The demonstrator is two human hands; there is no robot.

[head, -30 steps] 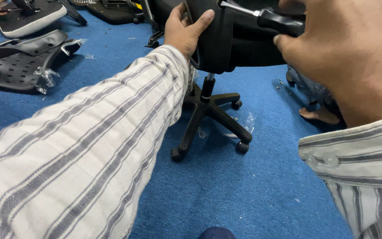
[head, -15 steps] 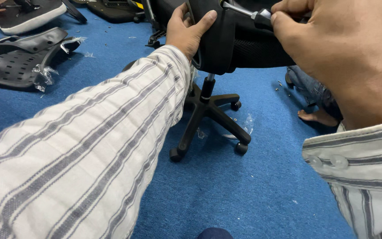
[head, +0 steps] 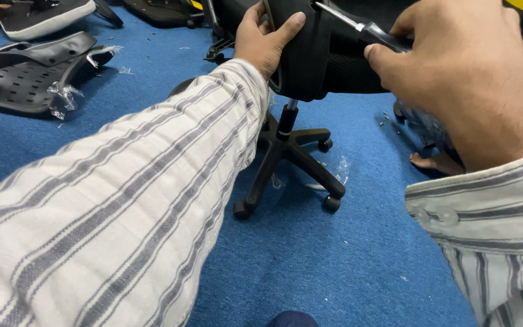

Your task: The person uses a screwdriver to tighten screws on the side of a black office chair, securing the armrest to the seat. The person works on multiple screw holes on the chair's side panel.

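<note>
Gripping the black chair seat (head: 310,54) above its wheeled base (head: 286,169), the left hand (head: 261,42) should brace firmly while the right hand (head: 461,79), closed around the screwdriver (head: 358,27), keeps it square.

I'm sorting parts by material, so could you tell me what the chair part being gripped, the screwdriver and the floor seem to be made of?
The chair part in the left hand looks like matte black moulded plastic, smooth with a dull sheen. The screwdriver in the right hand has a shiny shaft, probably steel, and a dark handle, likely plastic. The floor is blue carpet with a fine fibrous texture.
</note>
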